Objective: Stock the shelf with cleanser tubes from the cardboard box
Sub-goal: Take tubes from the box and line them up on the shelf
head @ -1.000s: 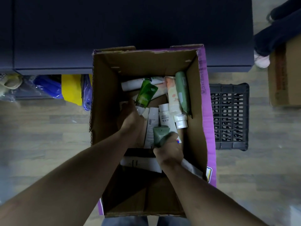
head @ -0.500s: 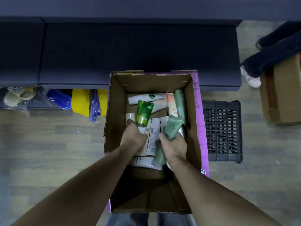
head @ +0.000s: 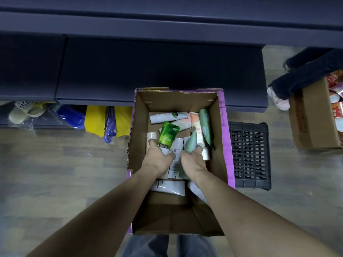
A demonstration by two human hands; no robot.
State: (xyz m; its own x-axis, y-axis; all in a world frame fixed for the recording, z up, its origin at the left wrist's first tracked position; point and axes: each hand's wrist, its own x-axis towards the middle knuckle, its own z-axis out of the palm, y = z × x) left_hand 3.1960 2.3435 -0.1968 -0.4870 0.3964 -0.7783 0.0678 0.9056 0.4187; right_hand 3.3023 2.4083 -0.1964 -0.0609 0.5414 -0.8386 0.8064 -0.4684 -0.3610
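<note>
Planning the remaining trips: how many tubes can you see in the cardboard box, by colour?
bright green tube: 1, held by the left hand
pale green tubes: 2, one held by the right hand
peach tube: 1
white tubes: at least 6, overlapping
Total: at least 10

"99" on bright green tube (head: 168,136), other print illegible

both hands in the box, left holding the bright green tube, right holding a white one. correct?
Not quite. The head view shows the right hand gripping a pale green tube, not a white one. The rest holds: both hands are in the cardboard box, and the left hand holds the bright green tube.
</note>
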